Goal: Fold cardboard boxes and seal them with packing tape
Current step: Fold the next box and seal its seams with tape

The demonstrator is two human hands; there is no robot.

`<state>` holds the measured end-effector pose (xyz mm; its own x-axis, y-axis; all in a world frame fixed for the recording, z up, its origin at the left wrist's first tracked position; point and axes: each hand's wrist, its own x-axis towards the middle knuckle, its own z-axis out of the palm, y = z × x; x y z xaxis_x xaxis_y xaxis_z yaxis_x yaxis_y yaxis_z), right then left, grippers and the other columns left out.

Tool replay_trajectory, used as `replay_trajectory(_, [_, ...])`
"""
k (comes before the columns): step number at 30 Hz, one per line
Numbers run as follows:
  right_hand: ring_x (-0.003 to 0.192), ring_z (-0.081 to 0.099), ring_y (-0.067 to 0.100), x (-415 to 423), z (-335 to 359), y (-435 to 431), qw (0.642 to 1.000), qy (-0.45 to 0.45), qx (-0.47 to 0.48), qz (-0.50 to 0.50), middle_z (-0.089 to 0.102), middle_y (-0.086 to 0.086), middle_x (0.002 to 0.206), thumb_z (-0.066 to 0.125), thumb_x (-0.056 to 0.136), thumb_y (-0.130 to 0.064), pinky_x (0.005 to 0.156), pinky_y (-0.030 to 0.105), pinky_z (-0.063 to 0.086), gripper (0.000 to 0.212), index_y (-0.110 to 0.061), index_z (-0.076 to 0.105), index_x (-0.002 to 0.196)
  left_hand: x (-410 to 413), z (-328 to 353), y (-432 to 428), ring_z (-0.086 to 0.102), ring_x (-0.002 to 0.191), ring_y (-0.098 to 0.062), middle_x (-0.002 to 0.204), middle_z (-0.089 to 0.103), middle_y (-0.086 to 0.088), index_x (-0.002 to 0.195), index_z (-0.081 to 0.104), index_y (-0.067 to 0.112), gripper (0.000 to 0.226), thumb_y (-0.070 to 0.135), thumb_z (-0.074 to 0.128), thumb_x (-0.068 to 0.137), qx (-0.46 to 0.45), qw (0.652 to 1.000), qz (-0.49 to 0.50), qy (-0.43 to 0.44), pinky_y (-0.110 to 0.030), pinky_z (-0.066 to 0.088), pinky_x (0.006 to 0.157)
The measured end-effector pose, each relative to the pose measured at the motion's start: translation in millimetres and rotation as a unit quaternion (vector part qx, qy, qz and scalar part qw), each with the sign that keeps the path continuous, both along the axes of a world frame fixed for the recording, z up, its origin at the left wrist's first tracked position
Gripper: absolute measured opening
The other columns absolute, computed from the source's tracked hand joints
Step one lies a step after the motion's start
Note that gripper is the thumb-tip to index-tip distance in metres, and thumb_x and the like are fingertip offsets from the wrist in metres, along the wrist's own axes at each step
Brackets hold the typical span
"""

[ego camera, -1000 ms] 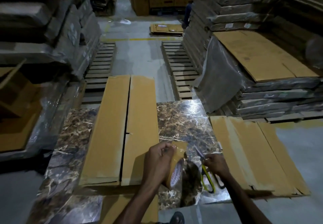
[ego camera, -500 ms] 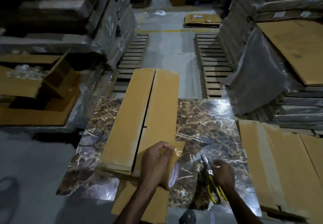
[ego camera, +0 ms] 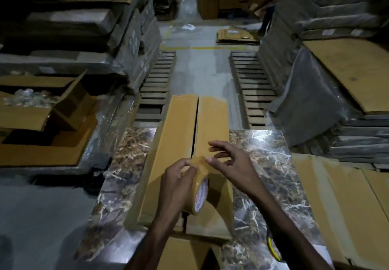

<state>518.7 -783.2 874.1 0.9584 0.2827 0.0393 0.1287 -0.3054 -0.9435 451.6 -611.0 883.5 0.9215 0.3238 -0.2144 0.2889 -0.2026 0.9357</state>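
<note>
Box [ego camera: 179,143] lies lengthwise, overhanging the slab's [ego camera: 273,175] far edge. Left hand [ego camera: 174,183] grips the tape roll [ego camera: 199,194]; right hand [ego camera: 231,164] is spread loose above the box. The forearm mostly hides a yellow tool [ego camera: 273,248].

Dim light; concrete floor [ego camera: 202,74], wooden pallets [ego camera: 252,84], wrapped stacks [ego camera: 347,2].

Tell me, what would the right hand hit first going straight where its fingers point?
Likely the loose end of the brown packing tape roll gripped by the left hand; the right hand's depth is unclear.

Left hand [ego camera: 178,182] fingers curled in a grip, right hand [ego camera: 231,164] fingers spread
</note>
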Motion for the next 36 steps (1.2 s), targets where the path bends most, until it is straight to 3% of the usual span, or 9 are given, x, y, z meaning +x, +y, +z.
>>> replay_trajectory(3, [0.115,0.064,-0.002,22,-4,30,0.997,0.041,-0.044,0.057,0.069,-0.019,0.126,0.075,0.088,-0.055,0.098,0.038,0.057,0.055,-0.039,0.061,0.139,20,-9,6,0.067,0.075,-0.005,0.081,0.073,0.013,0.09,0.071,0.036,0.013,0.037,0.063,0.101,0.034,0.999,0.009,0.002,-0.031,0.052,0.067])
replay_trajectory(6, [0.122,0.061,-0.001,32,-7,44,0.992,0.098,-0.02,0.082,0.068,-0.015,0.13,0.07,0.092,-0.054,0.107,0.033,0.05,0.053,-0.036,0.06,0.142,33,-22,9,0.068,0.087,-0.014,0.096,0.073,0.011,0.109,0.072,0.031,0.015,0.036,0.059,0.102,0.064,0.998,-0.001,0.015,-0.033,0.053,0.07])
replay_trajectory(9, [0.119,0.061,-0.004,29,-11,45,0.989,0.111,-0.023,0.09,0.067,-0.016,0.131,0.075,0.088,-0.054,0.097,0.019,0.05,0.052,-0.041,0.063,0.137,40,-30,12,0.066,0.091,-0.02,0.099,0.071,0.006,0.112,0.067,0.031,0.016,0.036,0.055,0.103,0.058,0.998,-0.011,0.014,-0.031,0.045,0.063])
replay_trajectory(13, [0.103,0.071,0.021,31,-25,47,0.984,0.168,0.048,0.028,0.075,0.019,0.107,0.085,0.08,-0.049,0.095,0.046,0.057,0.044,-0.032,0.076,0.119,42,-41,12,0.063,0.084,-0.024,0.088,0.066,0.004,0.104,0.058,0.036,0.009,0.043,0.053,0.104,0.061,0.997,-0.043,0.025,-0.034,0.04,0.058])
replay_trajectory(18, [0.08,0.068,0.023,34,-34,41,0.98,0.175,0.096,-0.005,0.075,0.019,0.089,0.078,0.092,-0.02,0.075,0.035,0.055,0.016,-0.004,0.079,0.095,42,-50,14,0.063,0.094,-0.022,0.1,0.067,0.007,0.109,0.056,0.04,0.027,0.065,0.051,0.099,0.063,0.995,-0.055,0.056,-0.037,0.052,0.074])
replay_trajectory(22, [0.08,0.07,0.031,46,-39,42,0.985,0.148,0.087,0.016,0.076,0.023,0.09,0.08,0.09,-0.022,0.075,0.041,0.056,0.015,-0.007,0.081,0.093,42,-46,14,0.062,0.109,-0.021,0.122,0.067,0.002,0.13,0.057,0.035,0.042,0.062,0.056,0.097,0.073,0.993,-0.05,0.075,-0.038,0.053,0.09])
replay_trajectory(26, [0.075,0.071,0.023,61,-44,40,0.986,0.145,0.085,0.024,0.076,0.017,0.083,0.082,0.088,-0.022,0.071,0.034,0.058,0.013,-0.009,0.082,0.091,49,-38,15,0.046,0.142,-0.026,0.159,0.045,0.002,0.162,0.028,0.032,0.085,0.066,0.061,0.092,0.045,0.993,-0.055,0.094,-0.037,0.043,0.106])
replay_trajectory(32, [0.059,0.061,0.012,100,-46,40,0.977,0.18,0.116,0.01,0.069,0.008,0.069,0.078,0.091,-0.015,0.057,0.024,0.048,0.016,0.001,0.079,0.093,63,-46,13,0.056,0.119,-0.005,0.138,0.054,0.02,0.138,0.048,0.049,0.083,0.083,0.074,0.067,-0.094,0.995,0.001,0.045,-0.031,0.051,0.092])
replay_trajectory(36, [0.067,0.067,0.016,130,-48,47,0.969,0.226,0.099,0.009,0.074,0.009,0.075,0.077,0.092,-0.015,0.061,0.027,0.052,0.016,0.001,0.079,0.094,78,-49,11,0.065,0.098,0.006,0.112,0.067,0.024,0.115,0.062,0.047,0.064,0.085,0.072,0.065,-0.056,0.996,0.062,0.026,-0.036,0.061,0.081])
